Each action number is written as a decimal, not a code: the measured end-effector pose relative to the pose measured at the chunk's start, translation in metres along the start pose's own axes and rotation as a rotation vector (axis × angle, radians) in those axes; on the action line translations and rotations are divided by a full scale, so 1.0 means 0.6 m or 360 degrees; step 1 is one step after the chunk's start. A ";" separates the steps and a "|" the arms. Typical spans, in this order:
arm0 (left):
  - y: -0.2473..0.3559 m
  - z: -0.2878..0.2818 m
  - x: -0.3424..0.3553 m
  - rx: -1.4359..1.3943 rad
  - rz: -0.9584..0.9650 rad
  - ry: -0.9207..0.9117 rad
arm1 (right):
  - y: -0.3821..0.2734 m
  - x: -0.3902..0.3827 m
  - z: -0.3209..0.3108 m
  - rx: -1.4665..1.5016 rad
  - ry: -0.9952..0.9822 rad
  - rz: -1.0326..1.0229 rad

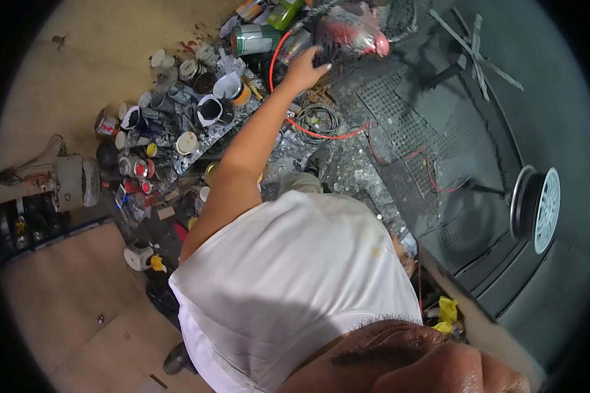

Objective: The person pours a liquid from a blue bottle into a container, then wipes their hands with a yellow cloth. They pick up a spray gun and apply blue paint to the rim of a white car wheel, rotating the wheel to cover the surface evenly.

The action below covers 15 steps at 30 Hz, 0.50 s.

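We found the left hand (305, 71), thumb and fingers parted with nothing visibly gripped, just beside a silvery container (295, 47), near a red-and-white bundle (352, 29), cups (229, 86) presumably clustered along the tabletop (210, 140) for reach; right hand unseen.

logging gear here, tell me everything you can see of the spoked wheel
The wheel is upright at the far right, its pale, thin-spoked face turned rightward. The barrel is dark, the back rim light; it looks like metal, without a tyre. A dark rod reaches toward its back; contact is unclear.
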<state>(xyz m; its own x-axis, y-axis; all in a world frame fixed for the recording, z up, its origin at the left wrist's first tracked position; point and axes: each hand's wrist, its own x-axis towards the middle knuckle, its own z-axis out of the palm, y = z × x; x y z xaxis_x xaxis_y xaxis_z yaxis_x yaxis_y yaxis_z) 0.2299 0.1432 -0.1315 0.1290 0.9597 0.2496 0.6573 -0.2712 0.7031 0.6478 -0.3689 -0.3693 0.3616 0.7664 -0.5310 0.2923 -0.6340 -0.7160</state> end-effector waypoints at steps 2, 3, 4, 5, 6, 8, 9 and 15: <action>-0.023 -0.013 0.066 0.0098 0.0043 0.0277 | -0.054 0.028 -0.001 0.0012 -0.0048 0.0034; -0.045 -0.017 0.104 0.0090 0.0097 0.0395 | -0.089 0.042 -0.005 0.0019 -0.0069 0.0038; -0.034 -0.023 0.144 0.0062 0.0121 0.0456 | -0.129 0.047 -0.005 0.0049 -0.0050 0.0044; -0.059 -0.002 0.189 0.0135 0.0174 0.0576 | -0.172 0.057 -0.007 0.0074 -0.0030 0.0037; -0.062 -0.018 0.211 0.0141 0.0024 0.0513 | -0.185 0.078 -0.015 0.0083 -0.0061 0.0020; -0.097 -0.025 0.269 0.0255 -0.0157 0.0169 | -0.243 0.111 -0.013 0.0129 -0.0088 -0.0025; -0.102 -0.027 0.295 0.0190 -0.0279 -0.0126 | -0.269 0.122 -0.014 0.0158 -0.0087 -0.0017; -0.194 0.043 0.308 0.0162 -0.0137 0.0270 | -0.451 0.212 -0.029 0.0205 -0.0345 0.0014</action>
<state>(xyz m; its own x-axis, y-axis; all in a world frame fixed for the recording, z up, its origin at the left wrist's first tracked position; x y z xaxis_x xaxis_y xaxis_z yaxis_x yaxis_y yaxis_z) 0.1962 0.3542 -0.1843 -0.0521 0.9505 0.3063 0.7333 -0.1718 0.6578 0.6303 -0.1018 -0.2354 0.1612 0.7739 -0.6125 0.1700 -0.6331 -0.7552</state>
